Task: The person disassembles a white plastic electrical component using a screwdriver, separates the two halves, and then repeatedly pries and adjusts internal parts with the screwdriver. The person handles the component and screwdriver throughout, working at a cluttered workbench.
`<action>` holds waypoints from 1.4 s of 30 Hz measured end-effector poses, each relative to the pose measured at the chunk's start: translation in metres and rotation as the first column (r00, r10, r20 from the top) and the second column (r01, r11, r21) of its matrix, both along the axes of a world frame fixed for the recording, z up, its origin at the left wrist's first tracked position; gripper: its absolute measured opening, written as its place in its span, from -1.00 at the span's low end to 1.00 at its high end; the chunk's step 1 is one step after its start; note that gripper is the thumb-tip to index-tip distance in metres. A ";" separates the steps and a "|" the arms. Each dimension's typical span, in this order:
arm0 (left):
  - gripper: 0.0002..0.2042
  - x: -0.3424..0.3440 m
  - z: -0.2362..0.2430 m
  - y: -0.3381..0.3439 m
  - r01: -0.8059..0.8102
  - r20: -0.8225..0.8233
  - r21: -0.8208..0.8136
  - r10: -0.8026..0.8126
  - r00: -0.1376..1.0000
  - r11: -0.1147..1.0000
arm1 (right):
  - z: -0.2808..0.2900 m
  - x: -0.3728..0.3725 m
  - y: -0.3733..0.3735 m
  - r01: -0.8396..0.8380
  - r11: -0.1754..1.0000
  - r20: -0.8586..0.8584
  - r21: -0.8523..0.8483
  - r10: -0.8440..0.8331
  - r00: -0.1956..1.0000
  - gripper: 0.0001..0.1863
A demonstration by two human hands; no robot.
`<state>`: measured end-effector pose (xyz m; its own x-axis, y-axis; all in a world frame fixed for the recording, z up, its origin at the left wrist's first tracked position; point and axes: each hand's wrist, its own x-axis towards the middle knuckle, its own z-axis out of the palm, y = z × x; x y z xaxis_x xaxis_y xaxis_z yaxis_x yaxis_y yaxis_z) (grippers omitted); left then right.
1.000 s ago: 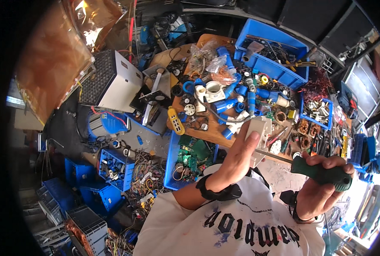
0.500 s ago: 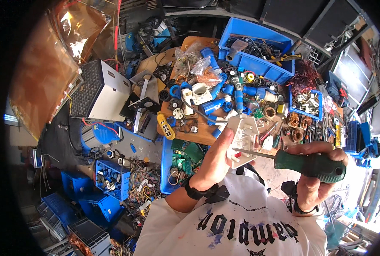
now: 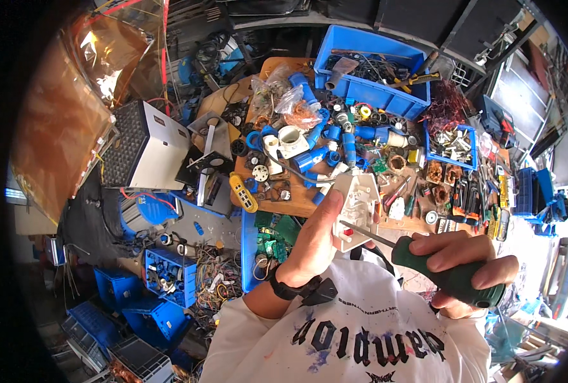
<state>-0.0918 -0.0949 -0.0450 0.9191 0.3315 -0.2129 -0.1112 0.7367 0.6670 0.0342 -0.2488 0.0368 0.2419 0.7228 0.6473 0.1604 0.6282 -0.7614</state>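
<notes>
My left hand (image 3: 311,247) grips a white plastic housing (image 3: 360,199), open-faced with moulded ribs and posts inside and a small red part near its lower end. A cable runs from its upper left side. In my right hand (image 3: 466,255) is a screwdriver (image 3: 450,281) with a thick dark green handle, my fingers wrapped over it. Its metal shaft slants up and left into the lower part of the housing. Whether the tip sits on a screw is too small to tell.
Behind the housing, a wooden table (image 3: 284,203) carries blue connectors, pliers and copper coils. A large blue crate (image 3: 386,96) of wires and a small blue bin (image 3: 453,159) stand on it. To the left are a yellow power strip (image 3: 242,191) and a blue bin (image 3: 249,255) with circuit boards.
The screwdriver's handle end has dropped, so the shaft slants more steeply. My right fingers have shifted and spread along the handle. The housing stays in my left hand.
</notes>
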 end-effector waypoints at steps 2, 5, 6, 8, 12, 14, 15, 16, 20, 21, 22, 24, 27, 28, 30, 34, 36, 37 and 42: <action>-0.41 -0.002 0.000 0.001 0.034 0.022 -0.016 -0.033 0.999 0.999 | 0.002 0.005 0.002 -0.030 0.999 0.047 0.011 0.030 0.998 -0.47; -0.41 -0.001 0.006 -0.001 0.029 -0.002 -0.026 -0.029 1.000 0.999 | -0.001 0.008 0.008 -0.014 0.997 -0.065 0.072 0.019 0.998 -0.44; -0.41 -0.002 0.007 -0.003 0.008 -0.022 -0.028 -0.008 1.000 1.000 | -0.004 0.000 0.004 0.079 0.996 -0.154 0.032 -0.073 0.985 -0.42; -0.41 -0.003 0.001 -0.003 -0.040 -0.026 -0.015 0.039 0.999 0.999 | -0.007 -0.007 0.006 0.116 0.993 -0.131 0.005 -0.114 0.985 -0.43; -0.40 -0.003 -0.001 0.000 -0.052 0.010 0.029 0.051 0.999 0.998 | -0.007 -0.012 0.005 0.150 0.988 -0.046 -0.028 -0.151 0.987 -0.44; -0.40 -0.002 0.001 -0.003 -0.089 -0.034 0.068 0.092 0.995 0.994 | -0.007 -0.014 0.002 0.180 0.982 -0.054 -0.063 -0.184 0.982 -0.40; -0.40 -0.001 0.003 -0.005 -0.105 -0.052 0.086 0.109 0.993 0.991 | -0.005 -0.014 -0.001 0.208 0.974 -0.067 -0.091 -0.215 0.974 -0.35; -0.40 -0.002 0.002 -0.005 -0.106 -0.031 0.076 0.108 0.994 0.992 | -0.003 -0.011 -0.006 0.215 0.970 -0.039 -0.115 -0.221 0.975 -0.31; -0.40 -0.005 0.000 -0.002 -0.099 -0.018 0.095 0.101 0.995 0.991 | 0.010 -0.007 -0.031 0.440 0.867 0.240 -0.235 -0.386 0.890 -0.22; -0.40 -0.004 0.001 -0.001 -0.089 -0.031 0.118 0.093 0.995 0.989 | 0.011 -0.013 -0.030 0.501 0.825 0.198 -0.260 -0.463 0.864 -0.23; -0.40 -0.003 0.002 -0.002 -0.098 -0.039 0.118 0.103 0.994 0.988 | 0.012 -0.018 -0.030 0.554 0.781 0.154 -0.288 -0.534 0.832 -0.24; -0.41 -0.001 0.003 -0.006 -0.119 -0.052 0.117 0.126 0.991 0.986 | 0.013 -0.026 -0.025 0.595 0.732 0.032 -0.330 -0.622 0.782 -0.27; -0.42 -0.006 0.002 0.000 -0.104 -0.066 0.182 0.118 0.991 0.978 | 0.007 -0.016 -0.028 0.539 0.811 0.079 -0.229 -0.536 0.840 -0.34; -0.44 -0.006 0.001 0.000 -0.100 -0.058 0.156 0.110 0.992 0.983 | 0.007 -0.005 -0.026 0.516 0.847 0.230 -0.131 -0.480 0.847 -0.35; -0.45 -0.005 0.000 -0.001 -0.066 -0.069 0.172 0.079 0.994 0.983 | 0.015 0.010 -0.020 0.402 0.913 0.414 -0.070 -0.340 0.844 -0.41; -0.41 -0.002 0.003 0.009 0.021 -0.005 0.039 -0.021 1.000 0.999 | 0.029 0.031 -0.007 0.030 0.993 0.583 -0.111 0.041 0.811 -0.63; -0.38 -0.004 0.003 0.013 -0.017 -0.028 0.003 0.017 0.999 1.000 | 0.031 0.027 -0.004 0.008 0.985 0.643 -0.173 0.106 0.758 -0.68; -0.38 -0.005 0.004 0.014 -0.055 -0.045 0.019 0.056 0.997 0.998 | 0.031 0.025 -0.003 0.017 0.983 0.654 -0.182 0.108 0.749 -0.69; -0.40 -0.007 0.007 0.016 -0.063 -0.058 0.109 0.070 0.996 0.992 | 0.025 0.012 -0.008 0.215 0.963 0.396 -0.161 -0.136 0.908 -0.57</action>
<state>-0.0992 -0.0785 -0.0381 0.8805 0.4155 -0.2283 -0.1141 0.6530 0.7487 0.0459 -0.2572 0.0621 0.1427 0.8132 0.5643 0.5541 0.4068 -0.7263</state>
